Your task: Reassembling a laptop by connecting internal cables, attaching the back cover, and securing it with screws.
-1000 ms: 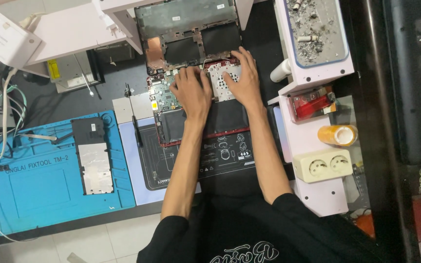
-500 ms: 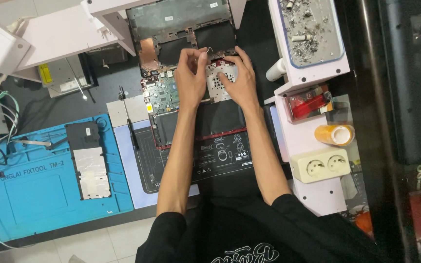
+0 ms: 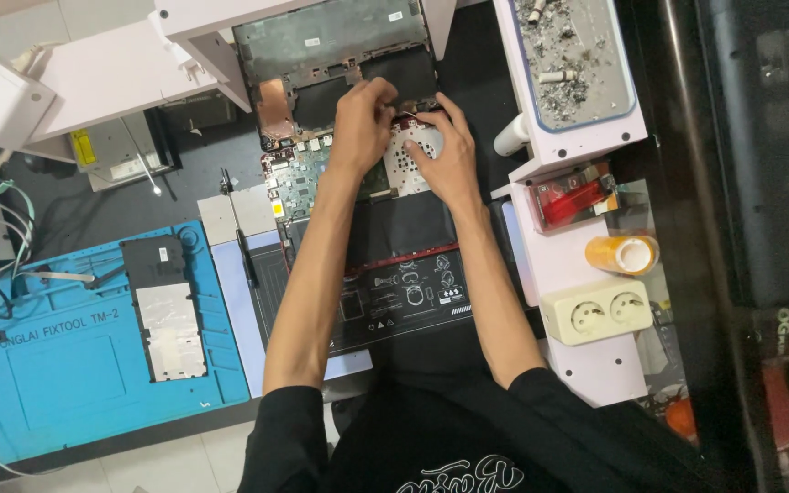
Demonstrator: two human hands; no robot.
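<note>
An opened laptop (image 3: 358, 55) lies bottom-up on the bench with its circuit board (image 3: 299, 178) and black battery (image 3: 404, 292) exposed. My left hand (image 3: 362, 123) rests on the board near the top middle, fingers curled and pinching at something small I cannot make out. My right hand (image 3: 445, 155) presses on a perforated silver metal plate (image 3: 405, 164) just right of the board. Both forearms stretch over the battery.
A blue work mat (image 3: 57, 356) at the left carries a black and silver panel (image 3: 164, 310). A thin black tool (image 3: 244, 242) lies beside the laptop. At the right are a white tray of debris (image 3: 577, 55), a red box (image 3: 573, 196), an orange jar (image 3: 621, 254) and a double socket (image 3: 600, 310).
Both hands have moved up the laptop, from the lower board toward its top edge. The view has shifted slightly, so the laptop sits lower in frame.
</note>
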